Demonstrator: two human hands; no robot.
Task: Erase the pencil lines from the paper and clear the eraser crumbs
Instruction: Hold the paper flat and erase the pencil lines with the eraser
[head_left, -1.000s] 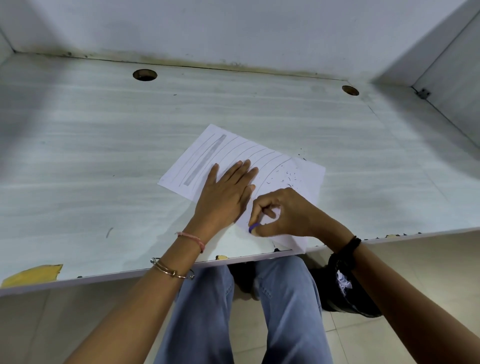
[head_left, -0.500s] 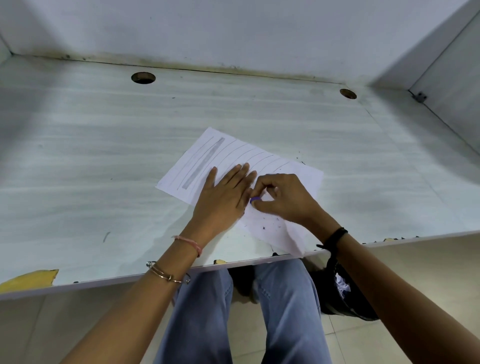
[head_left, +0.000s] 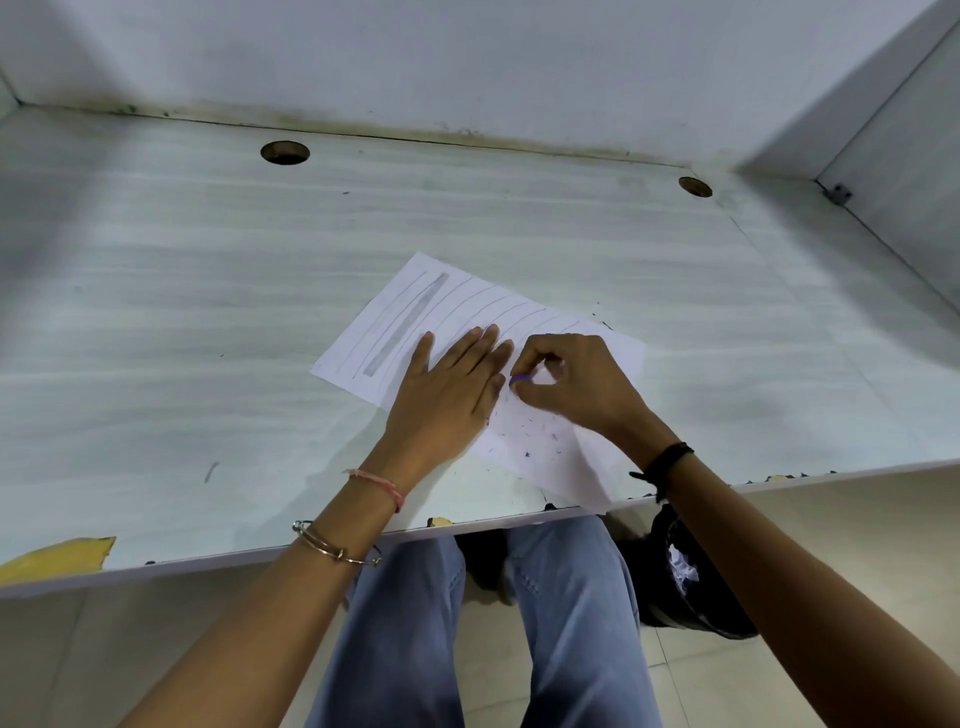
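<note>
Knees in blue jeans (head_left: 467, 649) lowest in view, nearer me than the paper (head_left: 467, 301), under the desk edge. Black bag (head_left: 691, 587) on the floor, near-right of the paper, something white inside it.

Desk (head_left: 208, 312), pale wood grain. Yellow patch (head_left: 57, 558) where the surface has chipped at the front edge, far left of the paper.

Left forearm: metal bangle (head_left: 337, 545), then a pink thread band (head_left: 379, 486) at the wrist. Right wrist: black band (head_left: 667, 462).

I see the paper lying skewed on the desk, its near corner at the front edge. Eraser crumbs (head_left: 535, 441) are scattered over its near half; a few specks lie off its far-right edge.

Left hand (head_left: 447, 395) is flat on the middle of the paper, fingers straight and together, pressing it down, grasping nothing.

Right hand (head_left: 576, 384) is just right of the left, fingers curled, pinching a purple eraser (head_left: 519, 380) between thumb and fingertips. The eraser tip is down on the sheet, beside the left fingertips.

Far half of the paper: curved pencil lines (head_left: 498, 306) side by side, and a broad grey shaded bar (head_left: 405, 325) towards its left edge.

Beyond the paper are two round cable holes (head_left: 284, 152) (head_left: 695, 187), one far-left, one far-right. White wall (head_left: 467, 62) behind, grime along the joint.
</note>
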